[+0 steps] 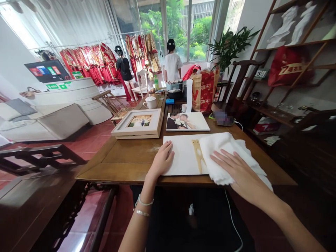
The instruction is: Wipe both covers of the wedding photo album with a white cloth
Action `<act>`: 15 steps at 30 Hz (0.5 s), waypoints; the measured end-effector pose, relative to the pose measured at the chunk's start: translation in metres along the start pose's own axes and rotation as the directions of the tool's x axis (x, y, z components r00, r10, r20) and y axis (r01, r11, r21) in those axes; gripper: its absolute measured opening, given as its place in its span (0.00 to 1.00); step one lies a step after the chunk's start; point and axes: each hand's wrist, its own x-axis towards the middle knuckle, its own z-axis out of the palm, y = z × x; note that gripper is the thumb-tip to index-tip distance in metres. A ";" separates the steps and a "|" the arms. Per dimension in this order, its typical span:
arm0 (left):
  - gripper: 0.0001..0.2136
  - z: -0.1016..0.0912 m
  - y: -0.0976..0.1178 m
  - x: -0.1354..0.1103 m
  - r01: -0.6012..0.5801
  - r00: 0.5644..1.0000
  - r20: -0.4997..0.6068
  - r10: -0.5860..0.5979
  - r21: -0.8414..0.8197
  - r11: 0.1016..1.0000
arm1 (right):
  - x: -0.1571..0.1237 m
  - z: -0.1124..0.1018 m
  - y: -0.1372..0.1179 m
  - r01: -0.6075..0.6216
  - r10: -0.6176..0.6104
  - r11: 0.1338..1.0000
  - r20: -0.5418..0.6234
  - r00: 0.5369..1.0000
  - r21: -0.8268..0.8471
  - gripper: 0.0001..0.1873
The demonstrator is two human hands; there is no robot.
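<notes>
Fingers stretched out, my right hand (237, 169) lies flat on a bunched white towel (220, 147). The towel covers the right part of a white panel (180, 154) at the table's near edge. On the panel's bare part shows a long tan figure (198, 155), partly under the towel; whether it is printed or a separate piece I cannot tell. My left hand (163, 159) rests on the panel's left edge, fingers slightly bent and lying on its surface. Just beyond is a white photo panel (195, 122) with a picture of a couple.
Light-coloured picture frames (119, 131) are stacked at left on the wooden table (126, 166). Farther back stand a white mug (150, 102), a blue box (169, 101) and a red-and-tan paper bag (206, 91). A cable (233, 220) hangs by my lap. Two people stand near clothes racks.
</notes>
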 end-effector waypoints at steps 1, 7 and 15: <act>0.20 0.000 0.000 0.000 -0.003 1.000 -0.001 0.003 -0.002 1.000 | -0.011 -0.003 -0.002 0.012 -0.012 1.000 -0.003 1.000 0.012 0.49; 0.20 0.000 -0.002 -0.001 -0.019 1.000 -0.013 0.019 -0.017 1.000 | -0.025 -0.006 0.016 -0.042 0.042 0.999 0.003 0.999 0.024 0.44; 0.21 0.000 0.000 0.000 -0.005 1.000 -0.010 0.005 -0.017 1.000 | 0.074 0.019 0.049 -0.319 0.325 0.945 0.091 0.941 -0.072 0.37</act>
